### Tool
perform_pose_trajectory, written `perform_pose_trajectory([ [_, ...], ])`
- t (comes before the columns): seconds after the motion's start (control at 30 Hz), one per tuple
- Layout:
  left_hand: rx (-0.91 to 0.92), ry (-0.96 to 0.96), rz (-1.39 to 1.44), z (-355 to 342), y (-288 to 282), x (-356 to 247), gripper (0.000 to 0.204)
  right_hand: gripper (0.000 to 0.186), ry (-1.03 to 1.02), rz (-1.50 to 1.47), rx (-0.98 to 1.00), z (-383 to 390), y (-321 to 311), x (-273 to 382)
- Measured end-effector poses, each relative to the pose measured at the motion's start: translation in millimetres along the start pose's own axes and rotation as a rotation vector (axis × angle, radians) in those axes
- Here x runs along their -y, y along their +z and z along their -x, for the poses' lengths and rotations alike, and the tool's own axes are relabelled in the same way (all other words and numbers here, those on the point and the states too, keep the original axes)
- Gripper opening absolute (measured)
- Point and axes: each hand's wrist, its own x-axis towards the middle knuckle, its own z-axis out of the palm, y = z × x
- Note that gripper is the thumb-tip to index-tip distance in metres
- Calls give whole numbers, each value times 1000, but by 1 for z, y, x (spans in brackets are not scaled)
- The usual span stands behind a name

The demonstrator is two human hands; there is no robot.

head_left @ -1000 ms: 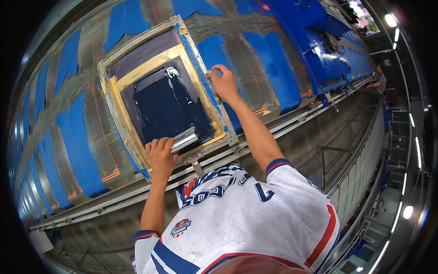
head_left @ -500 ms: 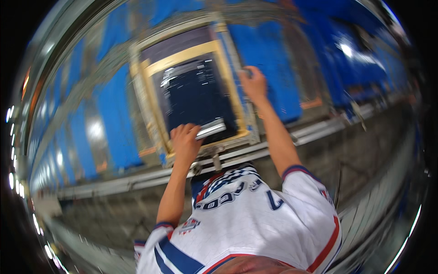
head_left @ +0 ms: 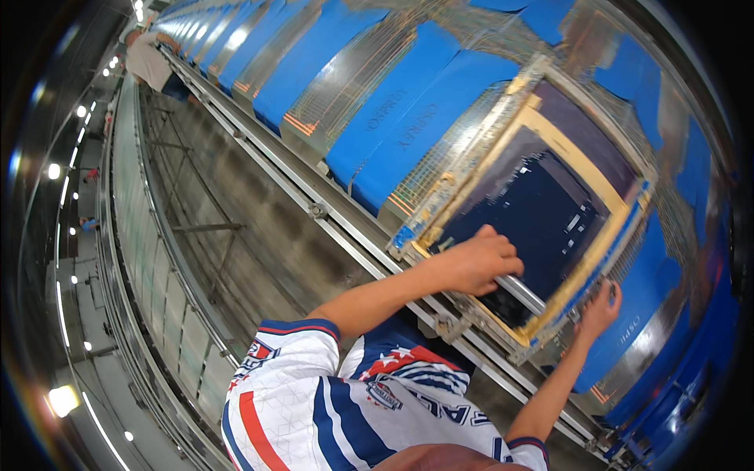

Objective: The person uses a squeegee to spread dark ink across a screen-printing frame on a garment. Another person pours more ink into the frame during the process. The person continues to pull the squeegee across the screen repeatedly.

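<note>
A screen-printing frame (head_left: 542, 74) with a worn, tape-edged border lies tilted on the long printing table, and dark navy ink (head_left: 534, 204) covers much of its mesh. My left hand (head_left: 483, 261) is closed round a squeegee (head_left: 521, 296) with a silvery metal bar, low over the near end of the mesh. Part of the squeegee is hidden under the hand. At the outer right edge of the frame, close to its near corner, my right hand (head_left: 598, 310) has its fingers curled against the edge. Its grip is partly hidden.
Blue fabric pieces (head_left: 404, 129) with dark printing lie in a row along the table. Metal rails (head_left: 345, 239) with stops run along its near edge. A concrete-floored aisle (head_left: 243, 204) separates it from another long table (head_left: 169, 282). Another person (head_left: 149, 63) stands far left beside the rails.
My view has swung left, so the frame now appears farther right and tilted. My right hand has come from the frame's upper right side to near its lower right corner. The left still holds the squeegee.
</note>
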Motion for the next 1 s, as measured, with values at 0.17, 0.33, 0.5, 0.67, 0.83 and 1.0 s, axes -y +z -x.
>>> perform_pose_trajectory([
  [0.17,-197,129,0,-3,9,24,28,21,9,134,-47,-6,3,7],
  [0.33,-270,65,333,11,16,46,29,18,36,316,-172,-4,15,13],
  [0.5,-299,-45,524,14,9,61,28,20,40,364,-169,-6,15,16],
  [0.67,-286,-112,596,12,9,65,28,21,69,413,-193,-10,19,16],
  [0.83,-303,-114,644,10,5,68,24,21,31,506,-233,-13,30,17],
  [1.0,-272,-100,650,7,-1,71,21,21,41,486,-205,-18,33,18],
])
